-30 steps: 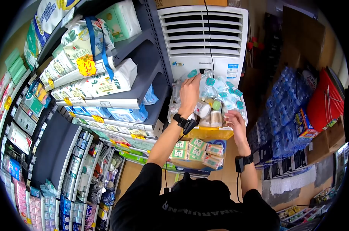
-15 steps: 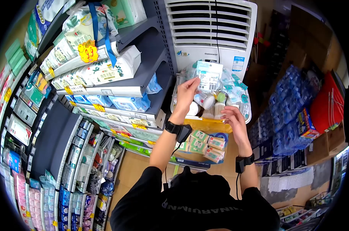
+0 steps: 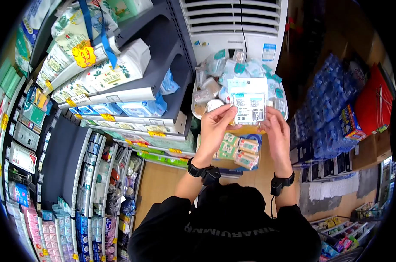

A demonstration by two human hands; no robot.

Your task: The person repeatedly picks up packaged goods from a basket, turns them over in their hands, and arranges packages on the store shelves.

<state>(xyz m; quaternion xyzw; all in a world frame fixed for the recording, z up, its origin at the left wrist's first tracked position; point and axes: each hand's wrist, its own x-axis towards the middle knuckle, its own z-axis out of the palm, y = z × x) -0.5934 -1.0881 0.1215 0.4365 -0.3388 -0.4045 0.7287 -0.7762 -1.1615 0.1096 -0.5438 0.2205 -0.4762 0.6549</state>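
Observation:
A flat white and pale-blue packet (image 3: 249, 102) with a hang hole, printed text and a barcode is held up in front of me. My left hand (image 3: 219, 129) is closed on its lower left edge, thumb on the printed side. At the lower right corner, the bent fingers of my right hand (image 3: 276, 131) pinch the packet's edge. Behind it stands a white bin (image 3: 286, 114) heaped with small clear and teal-marked packs (image 3: 215, 65) and round tubs (image 3: 214, 105). The packet hides the middle of the bin.
Below my hands, a box on the floor holds several green and tan packs (image 3: 227, 146). Shelves with tissue packs (image 3: 115, 72) and wet wipes (image 3: 139, 108) rise on the left. A white louvred appliance (image 3: 233, 17) stands behind the bin. Blue-wrapped bottles (image 3: 326, 113) are stacked right.
The packet has come toward me and down from over the bin, still in my left hand. My right hand has moved from the bin's front edge to the packet's lower right corner.

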